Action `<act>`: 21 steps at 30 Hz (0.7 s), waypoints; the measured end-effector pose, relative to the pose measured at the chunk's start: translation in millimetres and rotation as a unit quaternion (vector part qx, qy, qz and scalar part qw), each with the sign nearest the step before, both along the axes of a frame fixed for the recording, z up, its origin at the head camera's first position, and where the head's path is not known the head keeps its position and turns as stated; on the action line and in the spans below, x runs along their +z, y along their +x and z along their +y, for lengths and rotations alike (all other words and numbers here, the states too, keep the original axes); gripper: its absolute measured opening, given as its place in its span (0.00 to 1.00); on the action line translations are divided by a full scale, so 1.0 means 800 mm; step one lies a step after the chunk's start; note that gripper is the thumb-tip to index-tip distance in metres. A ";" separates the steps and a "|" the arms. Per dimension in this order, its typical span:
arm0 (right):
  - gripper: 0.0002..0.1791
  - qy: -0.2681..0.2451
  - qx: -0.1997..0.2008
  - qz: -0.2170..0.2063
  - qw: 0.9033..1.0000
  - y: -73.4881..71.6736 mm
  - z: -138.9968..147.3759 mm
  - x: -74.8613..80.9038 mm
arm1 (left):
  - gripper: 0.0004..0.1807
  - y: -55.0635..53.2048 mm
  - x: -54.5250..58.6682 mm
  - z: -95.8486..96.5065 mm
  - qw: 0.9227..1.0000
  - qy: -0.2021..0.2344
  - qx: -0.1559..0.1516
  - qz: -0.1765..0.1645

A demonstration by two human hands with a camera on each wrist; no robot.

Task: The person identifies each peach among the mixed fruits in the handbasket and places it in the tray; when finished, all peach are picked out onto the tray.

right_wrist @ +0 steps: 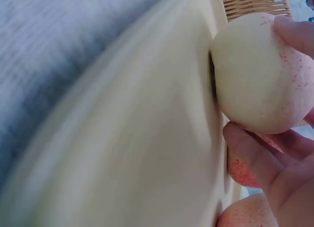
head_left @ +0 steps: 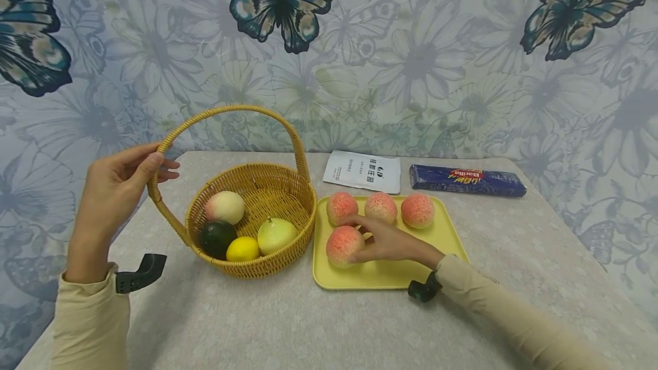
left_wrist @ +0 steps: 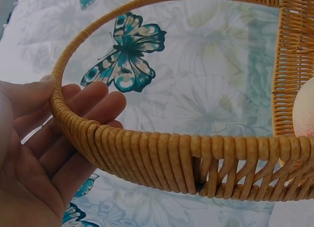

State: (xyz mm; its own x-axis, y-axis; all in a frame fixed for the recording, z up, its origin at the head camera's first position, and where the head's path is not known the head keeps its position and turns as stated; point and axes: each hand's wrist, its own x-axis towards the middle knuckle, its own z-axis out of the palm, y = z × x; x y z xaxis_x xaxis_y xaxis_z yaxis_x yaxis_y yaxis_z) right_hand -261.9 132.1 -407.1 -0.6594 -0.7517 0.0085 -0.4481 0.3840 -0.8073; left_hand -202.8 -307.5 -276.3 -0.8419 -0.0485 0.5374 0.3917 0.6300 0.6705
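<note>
My left hand point(head_left: 115, 187) holds the side of the wicker basket's arched handle point(head_left: 228, 108), thumb on one side and fingers behind it, as the left wrist view also shows. Inside the basket point(head_left: 272, 187) lie a pale peach point(head_left: 226, 207), a dark green avocado point(head_left: 218, 238), a lemon point(head_left: 243, 249) and a green-yellow pear point(head_left: 276, 235). My right hand point(head_left: 385, 240) grips a pink peach point(head_left: 344, 246) over the left part of the yellow tray point(head_left: 447, 238). In the right wrist view, thumb and fingers span that peach's pale side point(right_wrist: 255, 75), close to the tray surface.
Three more peaches, left point(head_left: 341, 208), middle point(head_left: 381, 208) and right point(head_left: 418, 210), sit along the tray's back edge. Behind the tray lie a white printed packet point(head_left: 362, 171) and a blue Barilla pasta pack point(head_left: 466, 180). A butterfly-patterned cloth point(head_left: 411, 73) hangs behind the table.
</note>
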 end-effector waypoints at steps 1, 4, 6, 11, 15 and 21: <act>0.36 -0.004 0.003 -0.003 1.000 0.000 0.001 -0.001 | 0.20 0.000 0.000 0.000 1.000 0.001 -0.001 0.000; 0.36 -0.007 0.008 -0.005 1.000 -0.001 0.002 -0.003 | 0.20 0.000 0.000 0.000 1.000 0.001 -0.001 0.001; 0.37 -0.009 0.011 -0.009 1.000 -0.001 0.003 -0.004 | 0.20 0.000 0.000 0.000 1.000 0.002 -0.001 0.002; 0.39 -0.010 0.014 -0.014 1.000 0.001 0.005 -0.003 | 0.20 -0.001 0.000 0.000 1.000 0.002 0.000 0.004; 0.39 -0.008 0.014 -0.011 1.000 0.001 0.006 -0.004 | 0.20 0.000 0.000 0.000 1.000 0.004 -0.002 0.001; 0.39 -0.006 0.017 -0.010 1.000 0.001 0.006 -0.005 | 0.20 0.002 -0.002 0.001 1.000 -0.001 0.001 0.000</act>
State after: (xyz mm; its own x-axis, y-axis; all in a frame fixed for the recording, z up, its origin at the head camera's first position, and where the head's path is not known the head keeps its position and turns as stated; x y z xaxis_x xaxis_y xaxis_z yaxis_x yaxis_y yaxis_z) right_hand -261.2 136.9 -411.4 -0.6343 -0.7730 0.0044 -0.4439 0.3595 -0.8208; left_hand -201.6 -306.6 -277.7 -0.8420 -0.0497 0.5372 0.3901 0.6317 0.6699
